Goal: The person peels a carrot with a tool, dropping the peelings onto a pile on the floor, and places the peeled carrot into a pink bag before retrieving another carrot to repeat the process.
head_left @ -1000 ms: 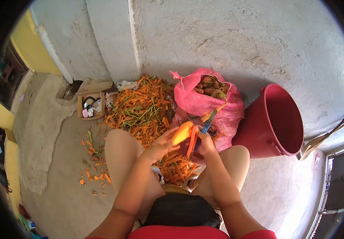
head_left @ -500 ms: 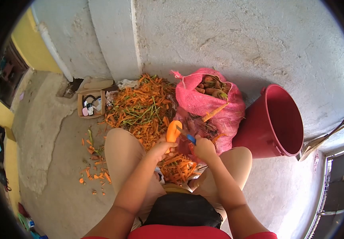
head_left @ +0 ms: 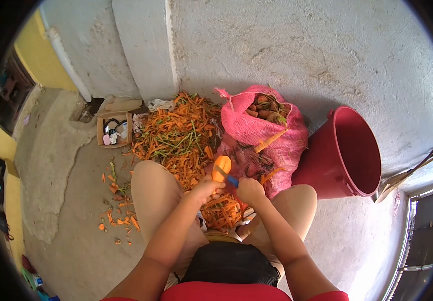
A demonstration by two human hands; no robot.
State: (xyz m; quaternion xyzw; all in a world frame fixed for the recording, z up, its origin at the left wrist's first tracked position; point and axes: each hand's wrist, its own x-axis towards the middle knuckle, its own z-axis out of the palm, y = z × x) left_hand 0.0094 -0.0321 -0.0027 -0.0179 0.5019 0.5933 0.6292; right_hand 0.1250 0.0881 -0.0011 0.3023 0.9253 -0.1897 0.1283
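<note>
Between my knees, my left hand is closed round the lower end of a bright orange carrot, which points upward. My right hand grips the blue handle of a knife. Its blade lies against the carrot's right side. Beneath both hands is a smaller heap of orange peelings. A large pile of carrot peelings and green stems spreads ahead, against the wall. To its right, a pink mesh sack stands open with unpeeled carrots inside.
A tall red bin leans at the right, its mouth facing me. A cardboard box with small items sits left of the pile. Loose scraps dot the floor by my left knee. A grey wall rises behind.
My right hand and the knife have moved down and left along the carrot. The carrot has turned and dropped slightly, showing a flatter peeled face.
</note>
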